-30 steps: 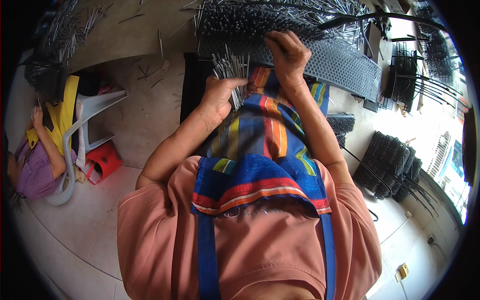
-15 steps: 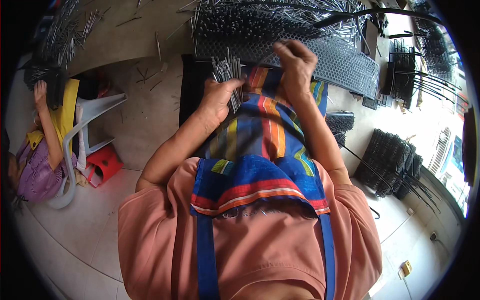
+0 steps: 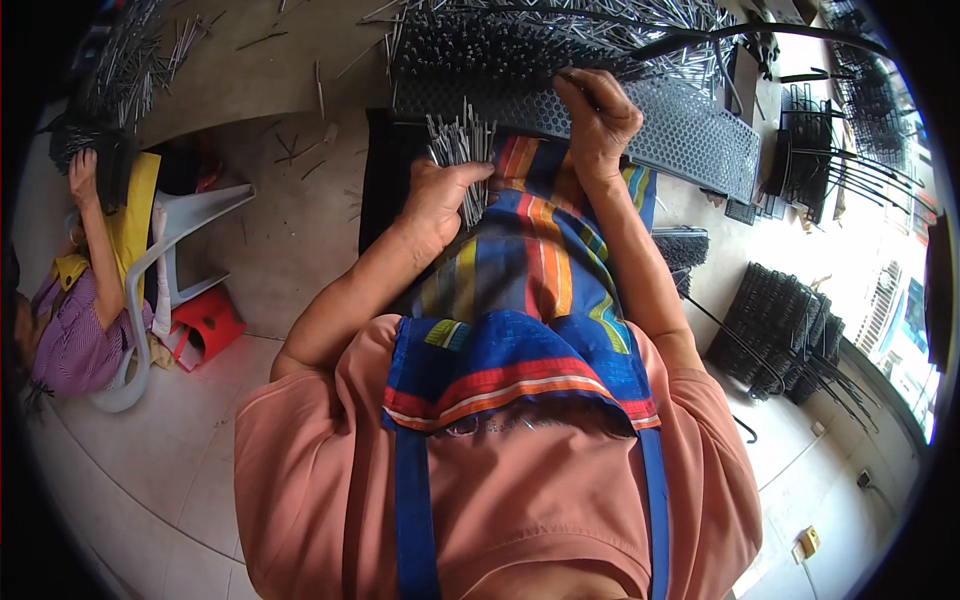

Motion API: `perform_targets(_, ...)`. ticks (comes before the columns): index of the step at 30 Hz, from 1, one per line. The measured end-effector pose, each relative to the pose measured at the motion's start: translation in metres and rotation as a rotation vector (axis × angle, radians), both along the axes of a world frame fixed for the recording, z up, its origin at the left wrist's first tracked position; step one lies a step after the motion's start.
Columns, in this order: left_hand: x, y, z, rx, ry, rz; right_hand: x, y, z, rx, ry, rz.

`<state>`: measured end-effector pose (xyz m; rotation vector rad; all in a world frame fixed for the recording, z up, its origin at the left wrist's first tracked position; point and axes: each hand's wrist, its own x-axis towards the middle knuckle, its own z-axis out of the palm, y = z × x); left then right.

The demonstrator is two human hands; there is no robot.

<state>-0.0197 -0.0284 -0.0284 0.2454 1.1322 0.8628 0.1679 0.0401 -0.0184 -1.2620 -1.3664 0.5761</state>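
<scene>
Left hand (image 3: 435,195) is closed in a fist round a bundle of thin grey metal pins (image 3: 460,150), which stand up out of the grip and fan slightly at the top, just above the lap. Right hand (image 3: 598,118) is up at the near edge of a long dark grey perforated plastic panel (image 3: 690,130), fingers pinched together on what looks like a single pin at the hole row; the pin itself is too thin to make out for certain. Far half of the panel is already bristling with upright pins, near strip of holes looks bare. Judged step: filling the panel, one pin at a time, fed from the left-hand bundle. Next move likely calls for seating the pinched pin straight in its hole, then the right hand crossing to the bundle for another, with the left hand keeping the bundle steady and close. Panel rests across the knees over a bright striped blue, red and yellow apron (image 3: 520,300). Loose pins are scattered on the concrete floor (image 3: 290,210). Another seated person in a purple top (image 3: 70,330) works at the far left on a white plastic chair (image 3: 190,215); stacks of black wire racks (image 3: 780,330) are on the right.
</scene>
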Motion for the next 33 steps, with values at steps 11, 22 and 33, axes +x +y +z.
perform_targets(11, -0.005, 0.005, 0.007, -0.061, -0.088, -0.01, -0.005, 0.0, 0.01, -0.086, -0.439, -0.027)
perform_targets(22, -0.011, 0.008, 0.02, -0.003, -0.144, -0.041, -0.035, -0.02, 0.012, -0.887, 0.208, 0.381)
perform_targets(33, -0.046, -0.013, -0.003, 0.019, -0.035, 0.124, -0.089, 0.02, 0.014, -0.06, 0.213, 0.273)
